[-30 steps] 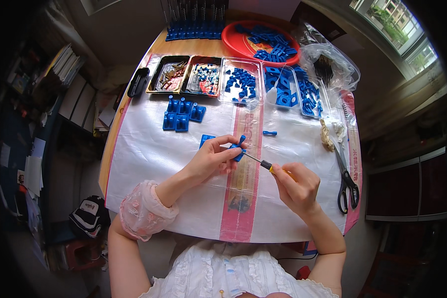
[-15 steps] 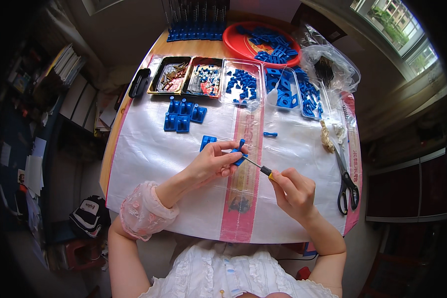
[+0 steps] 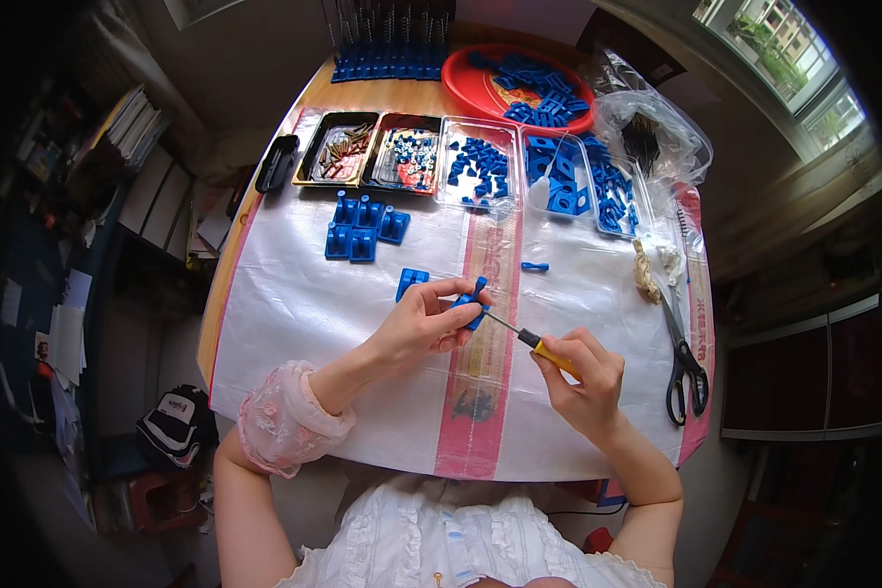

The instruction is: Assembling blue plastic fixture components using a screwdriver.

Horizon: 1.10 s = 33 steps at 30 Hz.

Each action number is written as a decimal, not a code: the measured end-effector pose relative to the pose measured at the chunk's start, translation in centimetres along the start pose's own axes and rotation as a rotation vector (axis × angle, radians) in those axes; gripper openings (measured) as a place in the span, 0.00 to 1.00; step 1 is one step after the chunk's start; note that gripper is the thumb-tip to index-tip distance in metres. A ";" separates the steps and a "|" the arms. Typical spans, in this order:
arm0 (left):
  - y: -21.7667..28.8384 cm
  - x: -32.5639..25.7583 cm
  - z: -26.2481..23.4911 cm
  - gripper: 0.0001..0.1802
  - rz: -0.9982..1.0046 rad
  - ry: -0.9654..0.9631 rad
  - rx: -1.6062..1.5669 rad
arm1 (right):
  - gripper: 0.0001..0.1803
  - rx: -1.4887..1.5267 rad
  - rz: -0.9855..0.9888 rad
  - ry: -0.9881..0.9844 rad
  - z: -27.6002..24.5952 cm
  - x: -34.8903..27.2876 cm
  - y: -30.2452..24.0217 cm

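My left hand (image 3: 426, 318) pinches a small blue plastic part (image 3: 477, 302) with a knob sticking up; the fingers cover some of it. In my right hand (image 3: 580, 377) is a screwdriver (image 3: 531, 339) with a yellow and black handle. Its thin metal shaft points up and left, with the tip at the blue part. Just beyond my left fingers lies another blue plastic piece (image 3: 412, 280), partly hidden. A loose blue peg (image 3: 534, 267) rests on the sheet to the right of the held part.
Several blue assemblies (image 3: 363, 243) stand at centre left. Behind them, trays hold screws (image 3: 344, 149), small nuts (image 3: 411, 152) and blue parts (image 3: 477, 169). A red basin (image 3: 468, 86) with blue pieces sits farther back. Black-handled scissors (image 3: 688, 377) lie at the right edge.
My right fingers have shifted on the screwdriver, so more of its yellow handle shows. The blue part and the left hand stay almost in place.
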<state>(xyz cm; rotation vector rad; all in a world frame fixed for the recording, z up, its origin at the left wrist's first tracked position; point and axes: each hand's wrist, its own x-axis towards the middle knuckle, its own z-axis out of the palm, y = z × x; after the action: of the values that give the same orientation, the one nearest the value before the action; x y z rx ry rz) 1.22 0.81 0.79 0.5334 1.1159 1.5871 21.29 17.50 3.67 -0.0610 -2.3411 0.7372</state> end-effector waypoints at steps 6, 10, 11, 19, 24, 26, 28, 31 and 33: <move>0.6 0.0 0.2 0.12 0.087 -0.020 0.049 | 0.11 0.219 0.275 0.009 0.9 -0.9 1.0; -0.1 0.1 1.0 0.14 0.235 0.095 0.329 | 0.10 0.284 0.399 -0.028 0.9 -0.4 1.6; -0.6 0.1 1.5 0.16 0.291 0.134 0.422 | 0.09 0.293 0.409 -0.013 0.8 -0.4 1.8; -0.5 -0.9 2.6 0.24 0.368 -0.024 0.828 | 0.17 0.760 0.476 -0.035 0.8 -0.5 1.8; -1.2 -1.2 3.2 0.24 0.343 -0.108 0.816 | 0.18 0.655 0.506 -0.092 1.1 -0.8 0.4; -1.1 -1.4 3.5 0.23 0.325 -0.108 0.802 | 0.16 0.579 0.513 -0.132 1.0 -0.8 0.3; -1.5 -1.2 3.2 0.26 0.343 -0.133 0.820 | 0.15 0.534 0.534 -0.157 1.1 -0.8 0.4; -1.5 -1.2 3.0 0.27 0.330 -0.148 0.917 | 0.09 0.500 0.524 -0.158 1.5 -1.2 0.9; -1.5 -1.2 3.1 0.26 0.313 -0.150 0.913 | 0.07 0.461 0.506 -0.128 1.4 -1.0 0.7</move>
<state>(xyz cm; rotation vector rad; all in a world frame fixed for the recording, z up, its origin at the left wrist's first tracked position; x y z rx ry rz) 4.81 0.90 1.16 1.4569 1.6752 1.1831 21.05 17.15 1.83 -0.4228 -2.2288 1.5514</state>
